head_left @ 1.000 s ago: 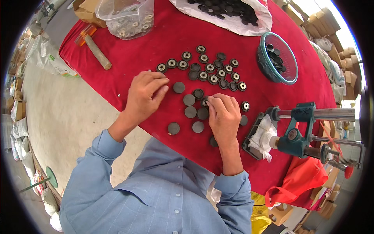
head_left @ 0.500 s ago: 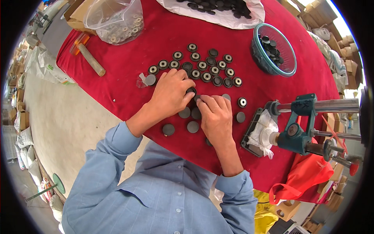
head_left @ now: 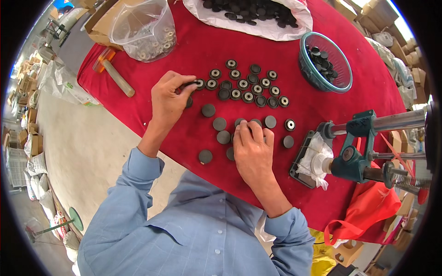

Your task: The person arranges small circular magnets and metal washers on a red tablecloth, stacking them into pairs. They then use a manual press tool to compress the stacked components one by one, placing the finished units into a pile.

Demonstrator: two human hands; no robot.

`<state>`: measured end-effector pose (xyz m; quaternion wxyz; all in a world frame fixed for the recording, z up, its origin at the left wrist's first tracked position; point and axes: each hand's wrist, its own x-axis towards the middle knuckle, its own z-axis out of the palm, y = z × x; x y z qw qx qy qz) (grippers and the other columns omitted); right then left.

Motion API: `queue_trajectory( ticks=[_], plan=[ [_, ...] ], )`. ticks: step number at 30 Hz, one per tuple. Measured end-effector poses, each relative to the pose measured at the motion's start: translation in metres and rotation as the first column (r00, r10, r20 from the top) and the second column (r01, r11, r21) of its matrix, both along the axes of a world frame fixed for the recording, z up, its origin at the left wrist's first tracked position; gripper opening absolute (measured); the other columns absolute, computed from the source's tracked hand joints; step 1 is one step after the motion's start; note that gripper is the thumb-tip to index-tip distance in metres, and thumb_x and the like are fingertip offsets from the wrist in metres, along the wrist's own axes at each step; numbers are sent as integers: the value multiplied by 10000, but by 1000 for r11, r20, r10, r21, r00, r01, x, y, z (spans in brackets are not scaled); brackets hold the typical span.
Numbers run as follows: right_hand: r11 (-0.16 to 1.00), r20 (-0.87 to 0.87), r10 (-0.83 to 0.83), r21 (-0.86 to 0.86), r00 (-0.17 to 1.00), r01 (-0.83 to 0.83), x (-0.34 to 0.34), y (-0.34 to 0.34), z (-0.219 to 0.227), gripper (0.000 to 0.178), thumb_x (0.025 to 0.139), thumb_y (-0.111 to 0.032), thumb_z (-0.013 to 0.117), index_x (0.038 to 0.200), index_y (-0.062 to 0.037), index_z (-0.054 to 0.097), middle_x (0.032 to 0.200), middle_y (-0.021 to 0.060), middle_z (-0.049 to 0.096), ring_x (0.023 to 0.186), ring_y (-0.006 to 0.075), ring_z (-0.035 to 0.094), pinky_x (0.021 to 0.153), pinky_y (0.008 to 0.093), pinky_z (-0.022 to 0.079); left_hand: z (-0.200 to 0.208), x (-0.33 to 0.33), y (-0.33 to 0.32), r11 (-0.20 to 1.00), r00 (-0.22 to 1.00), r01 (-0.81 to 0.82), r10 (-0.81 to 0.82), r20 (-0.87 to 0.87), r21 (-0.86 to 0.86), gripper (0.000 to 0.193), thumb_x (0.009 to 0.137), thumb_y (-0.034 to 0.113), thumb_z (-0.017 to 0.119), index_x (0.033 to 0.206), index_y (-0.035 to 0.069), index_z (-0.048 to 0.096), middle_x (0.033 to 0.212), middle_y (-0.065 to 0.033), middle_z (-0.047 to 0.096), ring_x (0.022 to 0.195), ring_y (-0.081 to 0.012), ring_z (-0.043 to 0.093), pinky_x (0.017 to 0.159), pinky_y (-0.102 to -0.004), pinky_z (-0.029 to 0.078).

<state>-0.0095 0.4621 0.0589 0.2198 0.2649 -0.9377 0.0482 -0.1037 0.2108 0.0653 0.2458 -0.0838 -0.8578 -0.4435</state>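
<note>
My left hand is raised at the left end of the parts, thumb and fingers pinched on a dark round cap seen nearly edge-on. Close by its fingertips is a black cap with a metal ring bearing. My right hand is lowered over several dark discs near the table's front, its fingers bent together; what lies under them is mostly hidden. Left of it lie flat dark discs. Farther back sits a cluster of round black caps, many with a bearing inside, others without one.
A teal basket of black caps stands at the back right, beside a white sack of more caps. At the back left are a clear tub of metal rings and a wooden-handled hammer. A green lever press stands on the right.
My left hand has moved left, away from my right hand, carrying a dark cap. My right hand stays over the discs, its fingers shifted slightly. The whole view has shifted a little.
</note>
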Motion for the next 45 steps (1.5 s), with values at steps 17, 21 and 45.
queue_trajectory(
  ticks=[17,21,45],
  plan=[
    [856,243,-45,-491,969,163,-45,10,30,259,897,-50,717,1151,-76,758,1099,89,736,973,308,712,876,454,522,-35,22,-27,967,997,77,-74,22,-243,223,959,39,757,1177,19,799,1230,-131,756,1137,-289,735,934,-364,595],
    [807,217,-191,-520,957,279,-71,32,32,226,920,-54,715,1140,-59,767,1064,131,741,896,355,730,804,469,567,-30,31,-26,935,996,81,-90,-10,-345,262,968,45,736,1225,21,786,1267,-123,743,1188,-302,710,1001,-401,566],
    [708,228,-144,-656,963,262,-67,58,11,291,862,-65,827,1126,-53,706,1000,141,740,892,333,743,795,444,578,-22,-15,40,924,961,275,-271,50,-265,333,762,30,902,1025,28,698,986,-96,698,880,-269,657,753,-400,540]
  ],
)
